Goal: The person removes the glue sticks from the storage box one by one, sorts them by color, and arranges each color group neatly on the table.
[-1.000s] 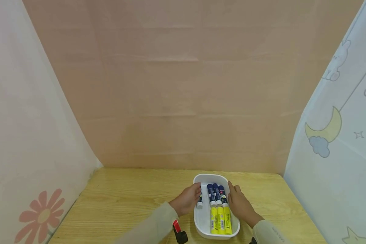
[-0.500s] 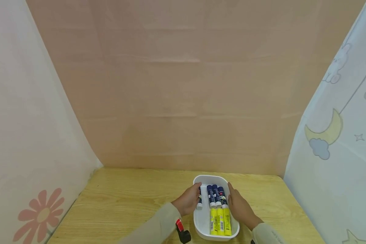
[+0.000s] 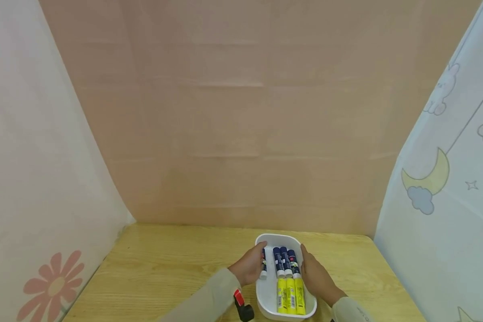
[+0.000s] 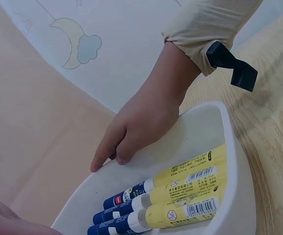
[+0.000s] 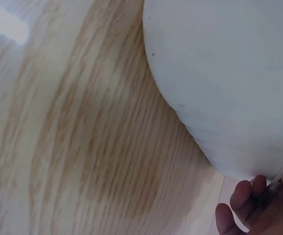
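A white plastic bin (image 3: 269, 293) is between my two hands at the front of the table. Its left rim is gripped by my left hand (image 3: 247, 264), with the thumb over the edge. On the opposite long side, my right hand (image 3: 318, 276) holds the rim, its fingers pointing toward the far end. Inside, yellow glue sticks (image 3: 291, 295) lie side by side at the near end. Dark blue sticks with white ends (image 3: 283, 261) line up beyond them. Another blue stick (image 3: 263, 268) lies by the left wall, partly hidden by my left hand.
The wood-grain table (image 3: 177, 255) extends left and right of the bin. A brown sheet (image 3: 241, 134) rises behind it, with patterned white curtains on the left (image 3: 56, 179) and right (image 3: 467, 232). A black strap end (image 3: 245, 311) hangs at the left wrist.
Both hands keep their hold on the bin, and the sticks lie as before. The whole head view has shifted slightly, with the bin a little lower in it.
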`<state>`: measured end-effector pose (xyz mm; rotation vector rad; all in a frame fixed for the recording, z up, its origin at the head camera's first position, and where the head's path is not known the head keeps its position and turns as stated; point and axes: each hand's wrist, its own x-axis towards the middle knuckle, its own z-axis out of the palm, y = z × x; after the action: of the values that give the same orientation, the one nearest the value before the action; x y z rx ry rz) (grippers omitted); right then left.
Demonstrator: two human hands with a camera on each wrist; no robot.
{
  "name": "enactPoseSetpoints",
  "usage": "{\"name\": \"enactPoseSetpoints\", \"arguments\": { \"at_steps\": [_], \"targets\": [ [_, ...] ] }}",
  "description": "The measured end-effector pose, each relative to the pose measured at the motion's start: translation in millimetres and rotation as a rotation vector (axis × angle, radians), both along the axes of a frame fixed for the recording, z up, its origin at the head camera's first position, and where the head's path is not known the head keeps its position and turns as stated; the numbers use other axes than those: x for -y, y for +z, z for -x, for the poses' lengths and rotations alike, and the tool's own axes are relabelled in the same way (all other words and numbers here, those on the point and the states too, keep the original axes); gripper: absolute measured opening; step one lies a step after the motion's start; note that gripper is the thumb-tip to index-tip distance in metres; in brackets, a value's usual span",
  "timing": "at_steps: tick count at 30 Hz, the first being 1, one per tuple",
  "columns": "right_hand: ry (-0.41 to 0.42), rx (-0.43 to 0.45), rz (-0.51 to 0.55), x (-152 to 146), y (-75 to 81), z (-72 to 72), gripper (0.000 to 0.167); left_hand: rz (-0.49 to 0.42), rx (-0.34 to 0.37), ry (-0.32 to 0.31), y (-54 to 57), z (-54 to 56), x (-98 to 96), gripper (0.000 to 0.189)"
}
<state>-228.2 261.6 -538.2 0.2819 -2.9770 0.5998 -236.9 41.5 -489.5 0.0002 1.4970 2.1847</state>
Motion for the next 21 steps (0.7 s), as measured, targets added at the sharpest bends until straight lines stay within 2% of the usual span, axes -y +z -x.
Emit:
{"name": "enactPoseSetpoints", "arguments": {
  "at_steps": [6,11,16,21],
  "targets": [
    [0.006,-0.027,-0.017,-2,-2.8,-0.2,0.054,0.009,-0.002,-0.003,0.9,1.6,-3.3,0.070],
    [-0.008,-0.008,-0.010,0,-3.2,0.8,0.054,0.009,0.002,-0.011,-3.2,4.5,-5.7,0.068],
    [-0.011,-0.014,-0.015,1,-3.6,1.6,0.054,0.058,0.059,0.039,-7.5,7.7,-8.9,0.084],
    [-0.007,-0.041,-0.010,4,-0.4,-0.1,0.053,0.056,0.115,0.065,-14.2,12.0,-12.3,0.094]
  ]
}}
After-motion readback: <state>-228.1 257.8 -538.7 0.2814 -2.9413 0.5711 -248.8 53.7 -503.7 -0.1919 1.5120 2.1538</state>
